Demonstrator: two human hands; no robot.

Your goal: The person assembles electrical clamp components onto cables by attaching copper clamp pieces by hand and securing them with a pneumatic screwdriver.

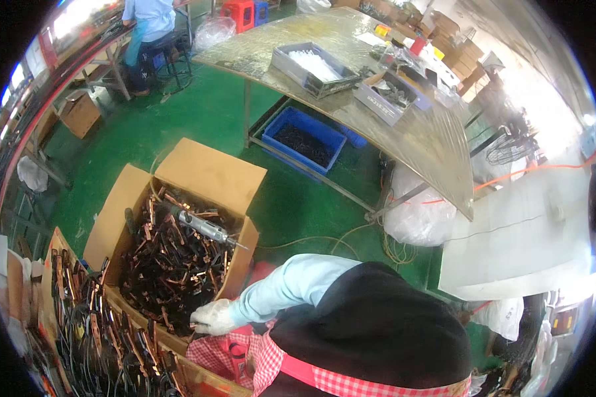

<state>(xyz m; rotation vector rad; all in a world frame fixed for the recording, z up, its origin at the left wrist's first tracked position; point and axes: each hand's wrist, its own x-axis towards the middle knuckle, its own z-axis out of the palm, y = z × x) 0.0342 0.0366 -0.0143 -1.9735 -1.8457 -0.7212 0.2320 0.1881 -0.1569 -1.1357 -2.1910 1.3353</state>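
Observation:
My right hand [213,319], in a white glove and light blue sleeve, is at the near right edge of an open cardboard box [208,169]. Its fingers are curled together; what they hold, if anything, is too small to make out. Inside the box lies a heap of black parts with copper-coloured metal strips [172,261]. Above the heap hangs a silver power screwdriver [206,228], its bit pointing right, apart from my hand. More such black and copper parts [96,331] stand bunched in a container at lower left. My left hand is out of view.
A metal-topped table [245,49] bears a grey tray of white pieces [311,66] and a small box [385,98]. Below it sits a blue crate [304,139]. A hose [304,238] crosses the green floor. A co-worker [151,30] sits at upper left.

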